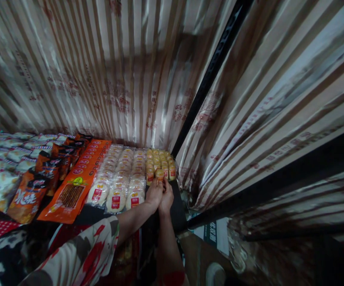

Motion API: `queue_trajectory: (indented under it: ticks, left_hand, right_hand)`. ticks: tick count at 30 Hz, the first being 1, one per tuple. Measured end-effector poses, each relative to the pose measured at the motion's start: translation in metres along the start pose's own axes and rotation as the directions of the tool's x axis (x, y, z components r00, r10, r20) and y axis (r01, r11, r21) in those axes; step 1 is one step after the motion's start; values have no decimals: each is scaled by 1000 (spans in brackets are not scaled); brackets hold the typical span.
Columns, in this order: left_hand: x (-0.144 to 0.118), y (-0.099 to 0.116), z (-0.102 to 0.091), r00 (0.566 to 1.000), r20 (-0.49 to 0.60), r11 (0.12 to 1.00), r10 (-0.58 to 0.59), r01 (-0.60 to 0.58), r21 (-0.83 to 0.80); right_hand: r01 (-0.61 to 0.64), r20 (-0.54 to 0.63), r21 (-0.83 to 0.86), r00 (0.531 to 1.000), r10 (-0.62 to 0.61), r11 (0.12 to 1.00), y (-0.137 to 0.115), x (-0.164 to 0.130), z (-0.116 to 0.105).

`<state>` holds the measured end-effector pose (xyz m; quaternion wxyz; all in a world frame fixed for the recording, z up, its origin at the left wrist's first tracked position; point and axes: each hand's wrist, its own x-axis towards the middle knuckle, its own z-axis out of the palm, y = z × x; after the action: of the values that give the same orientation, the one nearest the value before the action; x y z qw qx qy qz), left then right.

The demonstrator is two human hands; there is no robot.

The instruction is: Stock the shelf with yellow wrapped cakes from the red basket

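My left hand (154, 193) and my right hand (167, 194) meet at the front of the right end of the shelf, with fingers closed. Between their fingertips is a small yellow-wrapped snack (160, 173), partly hidden by the fingers. Just behind it stand rows of the same yellow-wrapped snacks (157, 157), with orange labels on the front ones. To the left of my hands are rows of round white rice crackers (115, 198) in clear wrappers with red labels.
Further left lie a long orange snack bag (69, 198), orange-and-black packets (29, 194) and white packets (3, 186). A striped plastic curtain (124, 71) hangs behind, crossed by a black post (207, 79). A black bar (273, 178) slants at right; a box (212, 234) sits below.
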<state>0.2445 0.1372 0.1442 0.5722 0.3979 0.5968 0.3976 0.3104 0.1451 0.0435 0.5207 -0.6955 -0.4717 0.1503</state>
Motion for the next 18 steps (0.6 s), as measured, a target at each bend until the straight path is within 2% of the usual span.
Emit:
queue_trajectory:
  ticks: [3, 6, 7, 9, 11, 16, 18]
  left_hand:
    - [-19, 18, -1, 986, 3, 965, -164, 161, -209]
    - [-36, 32, 4, 916, 77, 845, -394, 394, -363]
    - [-39, 35, 6, 909, 84, 835, -409, 410, -367]
    - [-42, 36, 10, 944, 51, 888, -326, 324, -327]
    - [-40, 33, 10, 986, -3, 956, -167, 161, -245]
    - [-29, 19, 3, 999, -35, 993, -23, 18, -117]
    - [-25, 12, 2, 996, -38, 995, 82, -85, -56]
  right_hand:
    - [29, -10, 15, 1000, -29, 999, -2, -2, -2]
    - [47, -22, 25, 999, -47, 999, -5, -3, -4]
    - [44, -21, 26, 999, -43, 999, -6, -3, -4]
    - [39, -14, 33, 999, -39, 999, -6, -3, -5]
    - [37, -8, 42, 999, -37, 998, -5, -3, -4]
    - [62, 10, 53, 998, -63, 997, -2, -3, -1]
    - [85, -13, 47, 996, -84, 995, -1, -3, 0]
